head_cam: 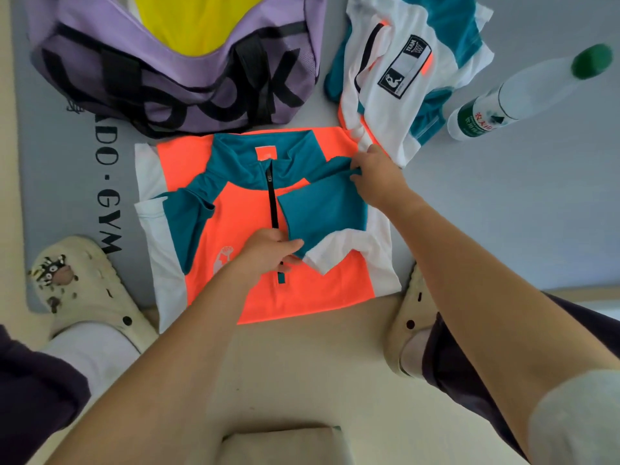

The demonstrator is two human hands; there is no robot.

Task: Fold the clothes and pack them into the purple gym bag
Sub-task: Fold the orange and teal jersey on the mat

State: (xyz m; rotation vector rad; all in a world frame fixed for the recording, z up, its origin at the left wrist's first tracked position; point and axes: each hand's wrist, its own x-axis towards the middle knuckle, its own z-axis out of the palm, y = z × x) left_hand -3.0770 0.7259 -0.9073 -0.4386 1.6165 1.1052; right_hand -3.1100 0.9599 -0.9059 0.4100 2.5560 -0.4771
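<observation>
I judge the orange, teal and white zip-neck jersey (255,226), flat on the grey mat (67,156), light and limp; left hand (268,251) and right hand (375,177) fingers pinch its folded teal sleeve (325,213) at both ends.

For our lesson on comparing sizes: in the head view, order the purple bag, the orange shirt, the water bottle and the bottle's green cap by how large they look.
1. Purple bag and orange shirt: alike, unranked; bag partly cropped.
2. Water bottle.
3. Green cap.

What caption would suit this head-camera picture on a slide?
Both hands, left and right, fold a sleeve across an orange shirt beside the purple gym bag.
</observation>
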